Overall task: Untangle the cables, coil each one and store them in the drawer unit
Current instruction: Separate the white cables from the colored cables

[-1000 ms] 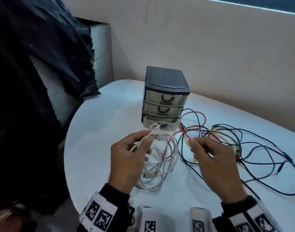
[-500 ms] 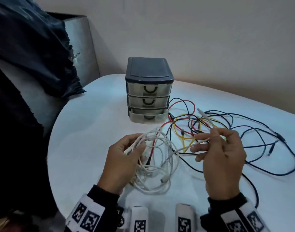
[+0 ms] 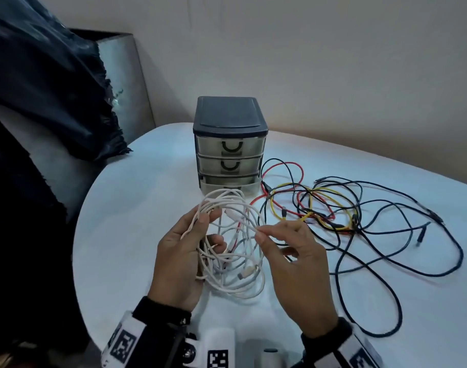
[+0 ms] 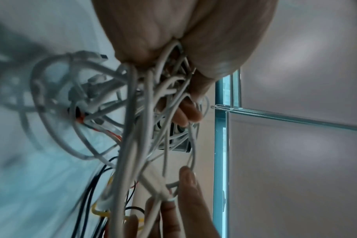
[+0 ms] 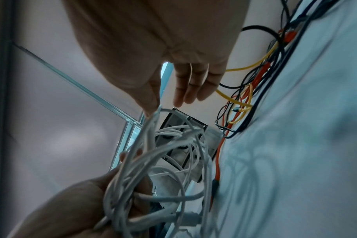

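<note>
left hand point(image 3: 180, 257) fingers curled round white cables point(image 3: 235, 284), right hand point(image 3: 297, 272) pinching one strand, other fingers loosely spread, drawer unit point(image 3: 229, 144) behind

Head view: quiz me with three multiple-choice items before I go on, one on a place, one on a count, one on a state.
1. Where is the tangle of red, yellow and black cables?
A. on the table, right of the drawer unit
B. on top of the unit
C. in the left hand

2. How many drawers does the drawer unit have?
A. two
B. three
C. five

3. What is the right hand doing?
A. lying flat on the table
B. pulling a drawer handle
C. pinching a strand of the white cable bundle

Key: 1 A, the cables lie spread beside the unit. 2 B, three fronts are stacked. 3 C, thumb and forefinger meet on a strand while the left hand holds the bundle.
</note>
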A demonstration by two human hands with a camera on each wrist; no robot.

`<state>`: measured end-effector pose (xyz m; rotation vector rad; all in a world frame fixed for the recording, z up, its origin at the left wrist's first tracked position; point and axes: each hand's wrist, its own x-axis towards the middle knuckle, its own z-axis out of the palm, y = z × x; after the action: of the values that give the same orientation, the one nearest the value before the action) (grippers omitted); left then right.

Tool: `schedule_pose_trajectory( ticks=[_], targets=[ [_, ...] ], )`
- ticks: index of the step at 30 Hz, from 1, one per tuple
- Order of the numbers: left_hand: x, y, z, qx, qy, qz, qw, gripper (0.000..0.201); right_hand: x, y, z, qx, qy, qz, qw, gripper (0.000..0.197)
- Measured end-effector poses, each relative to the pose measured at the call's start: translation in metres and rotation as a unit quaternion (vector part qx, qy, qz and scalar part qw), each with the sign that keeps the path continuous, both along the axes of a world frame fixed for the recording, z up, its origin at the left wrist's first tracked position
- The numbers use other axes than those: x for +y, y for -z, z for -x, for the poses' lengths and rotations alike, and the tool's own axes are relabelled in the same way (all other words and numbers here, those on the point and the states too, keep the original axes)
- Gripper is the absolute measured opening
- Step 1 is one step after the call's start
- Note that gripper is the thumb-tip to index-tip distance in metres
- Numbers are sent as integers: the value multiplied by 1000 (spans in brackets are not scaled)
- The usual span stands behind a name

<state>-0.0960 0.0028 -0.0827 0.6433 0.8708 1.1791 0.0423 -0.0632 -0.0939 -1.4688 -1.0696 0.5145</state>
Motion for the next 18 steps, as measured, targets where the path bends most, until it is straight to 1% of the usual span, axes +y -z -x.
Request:
schedule_pose_trajectory(
  ticks=[2, 4, 6, 9, 10, 11, 13, 14, 15, 16, 17, 18],
  targets=[
    [2, 0, 3, -27, 21, 9, 999, 22, -1, -1, -1, 21, -7, -9, 1000, 12],
    [4, 2, 6, -44, 42, 15, 998, 26, -1, -3, 0, 24, -29, -16, 999, 18],
    [5, 1, 8, -61, 56, 18, 996, 25, 0, -6, 2, 39, -47, -20, 998, 29],
    [7, 1, 11, -109, 59, 30, 992, 21, -1, -10, 2, 116, -74, -41, 990, 52],
    [8, 1, 12, -129, 59, 37, 989, 21, -1, -12, 2, 120, -82, -47, 988, 52],
    [9, 2, 14, -151, 59, 46, 986, 22, -1, -13, 3, 111, -82, -56, 989, 46],
    [14, 6, 20, -197, 84, 70, 974, 23, -3, -13, 1, 104, -54, -77, 990, 34],
    [16, 6, 24, -224, 112, 75, 965, 30, -3, -12, 0, 111, -40, -82, 990, 32],
    [19, 8, 26, -252, 129, 86, 955, 44, -2, -10, -2, 121, -35, -75, 989, 29],
    [20, 9, 28, -290, 143, 99, 941, 53, -1, -8, -4, 131, -43, -56, 989, 28],
    [20, 8, 28, -316, 144, 117, 930, 48, 0, -6, -5, 143, -55, -28, 988, 31],
    [20, 11, 31, -333, 135, 139, 923, 29, 0, -5, -5, 155, -76, 4, 985, 35]
  ],
)
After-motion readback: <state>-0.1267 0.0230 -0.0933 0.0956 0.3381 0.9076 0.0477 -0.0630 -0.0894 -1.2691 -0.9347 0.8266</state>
